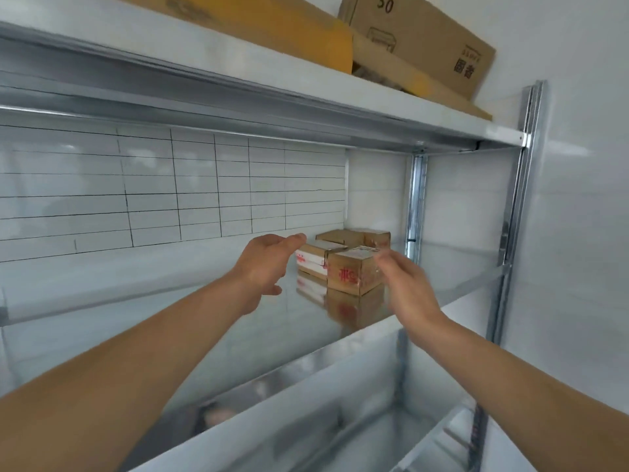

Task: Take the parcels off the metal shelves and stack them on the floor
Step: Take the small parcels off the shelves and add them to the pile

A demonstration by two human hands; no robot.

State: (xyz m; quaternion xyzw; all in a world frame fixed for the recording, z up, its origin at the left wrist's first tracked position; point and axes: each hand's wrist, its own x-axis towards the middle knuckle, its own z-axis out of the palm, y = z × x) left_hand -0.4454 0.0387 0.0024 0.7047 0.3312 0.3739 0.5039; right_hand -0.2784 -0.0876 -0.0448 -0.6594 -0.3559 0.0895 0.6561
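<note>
The left hand point(267, 267) reaches over the middle shelf point(153, 281), its grip wide and holding nothing. 3 small parcels point(352, 272) sit together at the shelf's right end. The right hand point(406, 284) reaches the front brown one, grip wide too. I cannot tell if it touches.

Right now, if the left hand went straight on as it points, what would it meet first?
Most likely the white-faced parcel, just beyond the left hand; depth is unclear.

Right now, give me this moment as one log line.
phase: pre-grasp | left hand: open, near parcels | right hand: open, near parcels | parcels: on shelf | contact: unclear
</note>
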